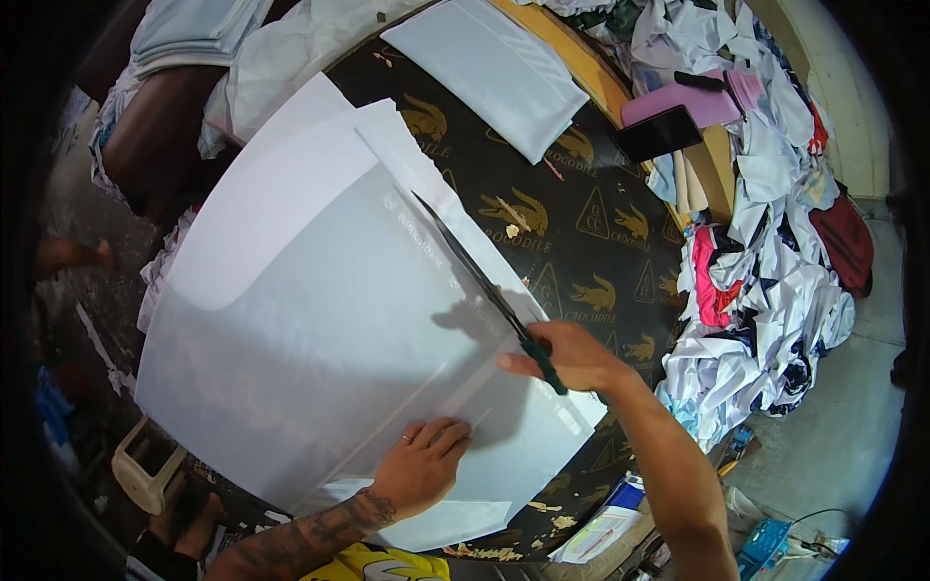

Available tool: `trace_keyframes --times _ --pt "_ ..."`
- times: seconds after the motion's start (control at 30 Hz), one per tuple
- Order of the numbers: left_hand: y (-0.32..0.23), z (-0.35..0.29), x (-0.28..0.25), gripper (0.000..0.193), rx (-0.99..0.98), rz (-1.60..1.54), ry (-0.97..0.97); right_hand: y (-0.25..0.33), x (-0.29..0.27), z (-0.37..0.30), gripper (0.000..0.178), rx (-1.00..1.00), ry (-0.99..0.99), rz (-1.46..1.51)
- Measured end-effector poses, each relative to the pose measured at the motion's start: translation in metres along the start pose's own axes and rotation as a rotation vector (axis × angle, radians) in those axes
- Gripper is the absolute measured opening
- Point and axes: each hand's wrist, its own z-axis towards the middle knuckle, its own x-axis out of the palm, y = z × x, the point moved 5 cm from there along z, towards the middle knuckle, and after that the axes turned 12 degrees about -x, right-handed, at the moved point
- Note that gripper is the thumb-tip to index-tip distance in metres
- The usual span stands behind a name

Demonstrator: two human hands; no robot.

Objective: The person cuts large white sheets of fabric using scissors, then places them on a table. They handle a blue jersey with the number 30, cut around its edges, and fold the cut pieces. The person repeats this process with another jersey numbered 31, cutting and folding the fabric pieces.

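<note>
My right hand (pixel 573 360) grips the dark handles of long fabric scissors (pixel 489 288). Their blades look closed or nearly so and point to the far left, above the right edge of a light grey-blue cloth (pixel 291 329). Pale printed marks run along that edge. Under the cloth lies a white sheet (pixel 257 208), which shows at the far end and along the right side. My left hand (pixel 418 467), with a ring on it, rests palm down on the near part of the cloth, fingers slightly bent and holding nothing.
The black table (pixel 513 228) has gold crocodile prints and small scraps. A folded grey-blue cloth (pixel 489 73) lies at its far side. A pink bottle (pixel 678 108) and dark phone (pixel 659 134) sit far right, beside heaped offcuts (pixel 746 358). A plastic stool (pixel 147 470) stands at left.
</note>
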Motion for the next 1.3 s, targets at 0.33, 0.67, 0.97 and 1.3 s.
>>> trace_keyframes --times 0.33,0.67,0.97,1.3 --pt "0.0 -0.005 -0.002 0.034 0.009 0.042 0.022 0.05 -0.02 0.05 0.073 -0.003 0.036 0.004" --pt "-0.006 -0.008 0.015 0.046 0.036 0.191 -0.051 0.083 -0.042 0.066 0.08 -0.076 -0.059 -0.135" --pt "-0.059 -0.003 0.114 0.093 0.588 0.48 0.442 -0.009 0.09 -0.236 0.047 0.112 -0.696 0.248" --pt "-0.166 0.082 0.139 0.061 0.391 0.078 -0.361 -0.064 0.365 -0.454 0.022 0.293 -1.004 0.581"
